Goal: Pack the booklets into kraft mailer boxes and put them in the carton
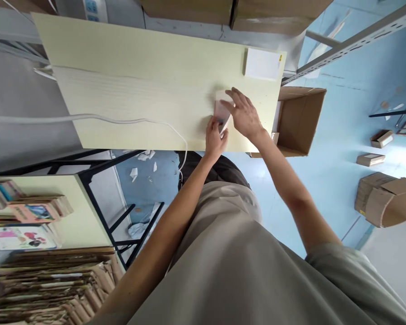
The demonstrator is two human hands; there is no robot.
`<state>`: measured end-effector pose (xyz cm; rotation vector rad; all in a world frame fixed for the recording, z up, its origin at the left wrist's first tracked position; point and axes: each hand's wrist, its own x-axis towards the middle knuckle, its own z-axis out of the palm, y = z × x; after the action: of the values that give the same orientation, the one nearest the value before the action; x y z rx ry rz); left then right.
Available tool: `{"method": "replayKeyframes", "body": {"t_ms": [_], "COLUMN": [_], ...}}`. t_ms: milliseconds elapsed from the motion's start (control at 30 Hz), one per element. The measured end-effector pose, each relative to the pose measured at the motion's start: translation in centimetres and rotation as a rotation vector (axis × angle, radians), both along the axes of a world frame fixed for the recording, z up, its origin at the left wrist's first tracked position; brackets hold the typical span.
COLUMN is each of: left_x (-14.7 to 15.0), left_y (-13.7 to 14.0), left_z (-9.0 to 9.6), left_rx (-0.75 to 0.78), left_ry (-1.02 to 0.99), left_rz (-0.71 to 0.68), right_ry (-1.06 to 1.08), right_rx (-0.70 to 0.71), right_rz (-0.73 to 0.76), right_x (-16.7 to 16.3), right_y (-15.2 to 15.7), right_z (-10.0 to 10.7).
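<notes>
On the pale yellow table (149,104) lies a small flat rectangular item (221,107), whitish to pinkish with a dark patch at its near end; its exact kind is blurred. My left hand (216,141) grips that near end, thumb on one side and fingers on the other. Over its far right part reaches my right hand (245,115), thumb and fingers apart; whether the fingertips press on it is hard to tell. Beyond my right hand, a white rectangular stack (263,64) rests by the table's far right corner.
A white cable (122,120) crosses the table and drops over its near edge. An open cardboard box (299,122) stands off the right end. Books (37,210) occupy another table at lower left, beside stacked flattened cardboard (43,284). Larger cartons (189,10) line the back.
</notes>
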<state>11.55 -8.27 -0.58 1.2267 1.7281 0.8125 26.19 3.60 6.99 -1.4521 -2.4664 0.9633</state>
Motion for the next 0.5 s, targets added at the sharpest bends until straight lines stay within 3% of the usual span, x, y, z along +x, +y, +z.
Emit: {"method": "replayKeyframes", "body": {"t_ms": [67, 133, 333, 500], "left_x": [-0.7, -1.2, -2.1, -2.8], "left_y": [-0.1, -0.5, -3.9, -5.3], "left_z": [0.4, 1.3, 4.8, 5.5], "left_rx": [0.009, 0.016, -0.055, -0.192], "left_ry": [-0.049, -0.061, 0.025, -0.037], "left_rz": [0.006, 0.021, 0.228, 0.335], "right_ry": [-0.015, -0.014, 0.062, 0.097], "right_rx": [-0.053, -0.093, -0.215, -0.258], "right_rz": [0.147, 0.195, 0.027, -0.017], "right_x": [0.4, 0.7, -0.5, -3.8], "right_y": [1.1, 2.5, 6.1, 7.2], "right_z": [0.5, 0.6, 0.0, -1.1]}}
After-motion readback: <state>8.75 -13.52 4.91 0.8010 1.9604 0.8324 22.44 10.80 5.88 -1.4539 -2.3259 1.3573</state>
